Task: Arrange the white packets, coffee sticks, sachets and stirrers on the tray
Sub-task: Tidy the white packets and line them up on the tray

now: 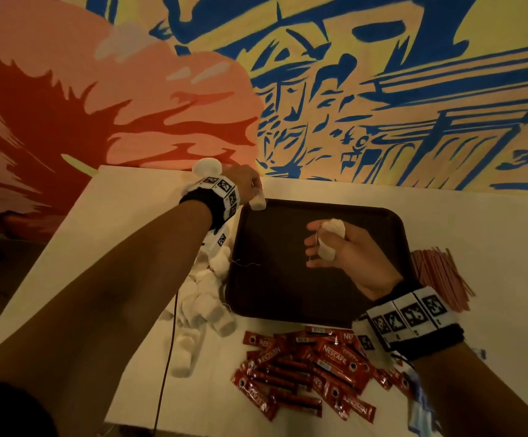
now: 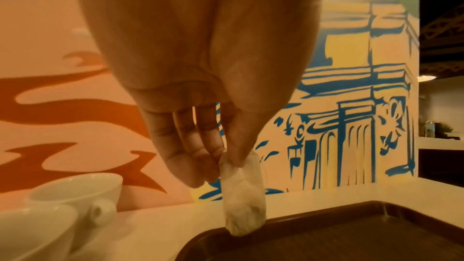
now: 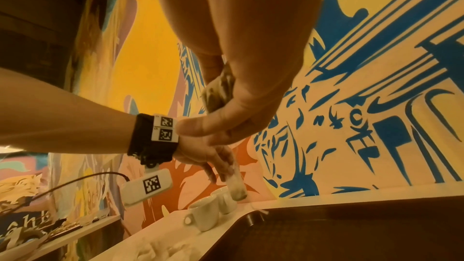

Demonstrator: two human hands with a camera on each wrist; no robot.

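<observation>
**White packets held over a dark tray**

A white packet (image 2: 242, 194) hangs pinched between thumb and fingertips of the left hand (image 1: 246, 184), its lower end at the rim of the brown tray (image 1: 287, 307) at the 11 o'clock corner. Over the tray's centre, the right hand (image 1: 347, 257) curls its fingers around a second packet (image 1: 330, 238). More packets (image 1: 205, 298) are heaped at 9 o'clock, coffee sticks (image 1: 306, 370) at 6 o'clock, red stirrers (image 1: 439, 275) at 3 o'clock. Two white cups (image 2: 57, 213) stand off the far-left corner.
</observation>
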